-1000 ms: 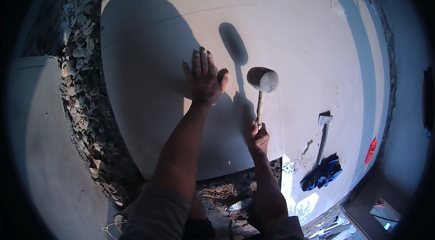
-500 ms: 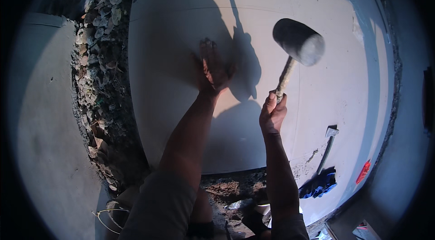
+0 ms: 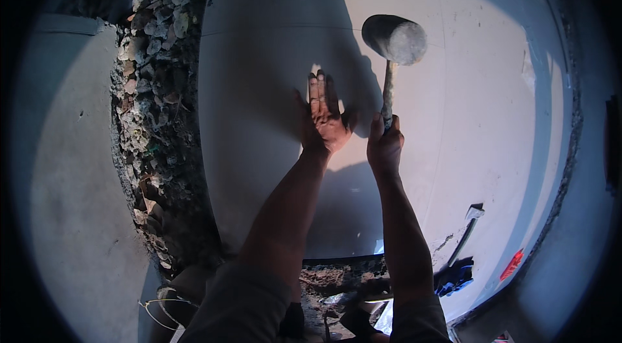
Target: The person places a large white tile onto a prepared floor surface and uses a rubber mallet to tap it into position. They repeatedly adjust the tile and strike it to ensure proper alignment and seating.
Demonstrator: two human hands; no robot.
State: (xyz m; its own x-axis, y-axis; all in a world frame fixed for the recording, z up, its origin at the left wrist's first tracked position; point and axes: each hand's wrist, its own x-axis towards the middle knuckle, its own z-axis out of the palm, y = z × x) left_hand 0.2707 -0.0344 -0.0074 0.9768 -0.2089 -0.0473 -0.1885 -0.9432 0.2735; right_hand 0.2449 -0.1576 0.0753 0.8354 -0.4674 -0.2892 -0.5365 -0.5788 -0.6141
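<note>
My left hand (image 3: 326, 124) lies over the pale tiled surface (image 3: 414, 181), fingers stretched out and thumb spread, holding nothing. Whether its palm presses on the tile I cannot tell. Just to its right, my right hand (image 3: 386, 143) is wrapped round the light handle of a rubber mallet (image 3: 394, 40). The mallet's dark, cylinder-shaped head is raised above the tile, its pale worn face turned to the right. Shadows of my body and arms fall across the tile at the upper left.
Left of the tile runs a rough strip of rubble (image 3: 152, 84), with a smooth grey slab (image 3: 71, 136) beyond it. At the lower right lie a hammer (image 3: 468, 229), a dark blue cloth-like item (image 3: 455, 278) and a red object (image 3: 512, 264). Yellow wire (image 3: 148, 307) curls at the lower left.
The mallet has moved left and its handle now stands more upright. My left hand has shifted slightly right and down in view, and the whole scene has shifted a little.
</note>
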